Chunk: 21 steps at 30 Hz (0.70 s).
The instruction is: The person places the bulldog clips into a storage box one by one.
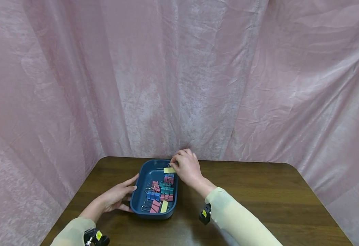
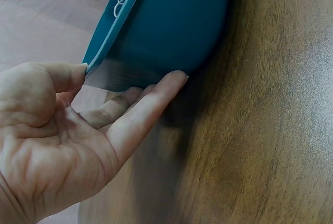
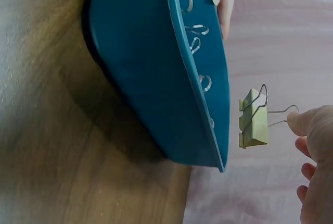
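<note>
My right hand (image 1: 187, 167) pinches a yellow binder clip (image 3: 255, 120) by one wire handle. The clip hangs above the far right end of a dark blue tray (image 1: 142, 184). Along the tray's left wall, my left hand (image 2: 78, 135) touches the outside with fairly straight fingers, its thumb tip at the rim. Inside the tray, toward the right and near side, lie several binder clips: a blue one (image 1: 153, 195), a green one (image 1: 167, 190), pink ones such as this pink clip (image 1: 155, 206), and another yellow clip (image 1: 164, 206).
The tray stands on a brown wooden table (image 1: 253, 194), whose surface extends to its right. A pink velvety curtain (image 1: 179, 85) hangs behind the table's back edge and along the sides. A dark camera is strapped to each wrist.
</note>
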### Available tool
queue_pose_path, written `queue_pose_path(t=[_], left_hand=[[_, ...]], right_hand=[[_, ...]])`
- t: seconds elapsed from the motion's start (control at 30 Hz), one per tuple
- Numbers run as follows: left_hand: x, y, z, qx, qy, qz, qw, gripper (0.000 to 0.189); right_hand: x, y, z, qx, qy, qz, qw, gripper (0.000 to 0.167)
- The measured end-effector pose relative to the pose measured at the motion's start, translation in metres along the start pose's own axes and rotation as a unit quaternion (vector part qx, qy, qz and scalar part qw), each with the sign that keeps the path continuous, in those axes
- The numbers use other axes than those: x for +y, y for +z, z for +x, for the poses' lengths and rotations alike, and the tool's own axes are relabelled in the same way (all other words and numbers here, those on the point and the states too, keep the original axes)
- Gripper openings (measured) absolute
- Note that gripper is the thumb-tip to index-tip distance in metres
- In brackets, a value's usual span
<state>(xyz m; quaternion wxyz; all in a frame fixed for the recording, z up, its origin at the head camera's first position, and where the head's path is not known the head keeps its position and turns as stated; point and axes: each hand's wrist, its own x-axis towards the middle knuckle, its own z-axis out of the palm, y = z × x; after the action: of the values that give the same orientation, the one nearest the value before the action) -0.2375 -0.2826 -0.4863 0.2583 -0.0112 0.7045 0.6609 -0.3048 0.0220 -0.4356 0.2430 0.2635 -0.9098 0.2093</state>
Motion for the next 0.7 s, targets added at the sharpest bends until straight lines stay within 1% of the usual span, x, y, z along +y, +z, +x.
queue_pose_path(t=[0.23,0.47,0.6,0.7], left_hand=[[0.001,0.001,-0.001,0.000,0.001,0.000,1.0000,0.063],[0.002,0.002,-0.001,0.011,-0.004,0.004,0.9999,0.063],[0.001,0.003,-0.001,0.008,-0.004,0.002,1.0000,0.063],[0.001,0.003,0.000,0.006,-0.002,0.002,1.0000,0.063]], right_hand=[[-0.011,0.011,0.003,-0.007,-0.010,-0.011,0.9999,0.007],[-0.021,0.020,0.007,0.001,-0.011,-0.008,0.9999,0.009],[-0.025,0.024,0.007,-0.024,0.001,-0.006,0.9997,0.007],[-0.028,0.024,0.007,-0.049,0.014,0.005,0.9987,0.017]])
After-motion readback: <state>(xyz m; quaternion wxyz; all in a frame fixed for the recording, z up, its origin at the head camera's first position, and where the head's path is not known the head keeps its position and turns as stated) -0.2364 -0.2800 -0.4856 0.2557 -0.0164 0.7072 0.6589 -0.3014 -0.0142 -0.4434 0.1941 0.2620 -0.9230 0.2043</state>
